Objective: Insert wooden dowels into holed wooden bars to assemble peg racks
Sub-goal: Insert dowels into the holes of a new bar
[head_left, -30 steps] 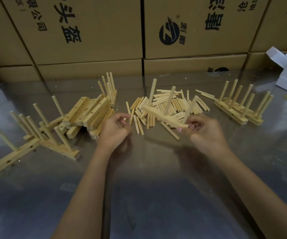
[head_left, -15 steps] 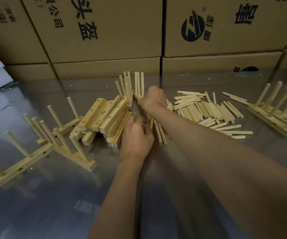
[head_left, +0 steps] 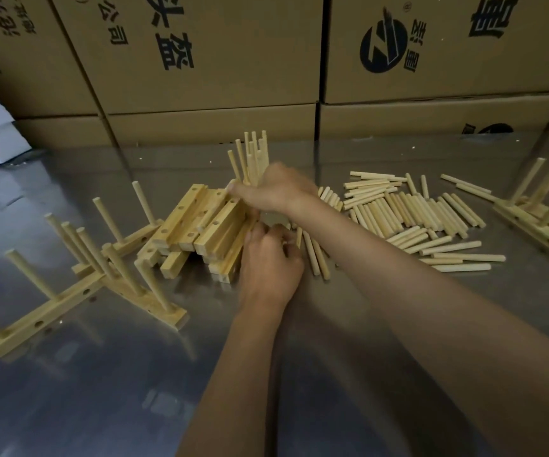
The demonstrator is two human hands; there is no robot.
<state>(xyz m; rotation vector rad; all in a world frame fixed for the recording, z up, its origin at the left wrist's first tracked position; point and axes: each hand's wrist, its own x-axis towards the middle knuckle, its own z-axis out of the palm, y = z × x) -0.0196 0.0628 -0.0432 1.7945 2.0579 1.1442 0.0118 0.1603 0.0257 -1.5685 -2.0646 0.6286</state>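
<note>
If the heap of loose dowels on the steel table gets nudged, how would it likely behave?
The loose dowels are round, smooth sticks lying flat on a shiny steel table, so they would probably roll and scatter rather than slide together. They look stiff and light, being short and thin. Those lying across others would likely shift first.

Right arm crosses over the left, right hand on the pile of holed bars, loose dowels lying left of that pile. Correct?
Not quite. The head view shows the loose dowels lying to the right of the pile of holed bars, not left. The rest holds: the right hand reaches across above the left hand onto that pile.
</note>
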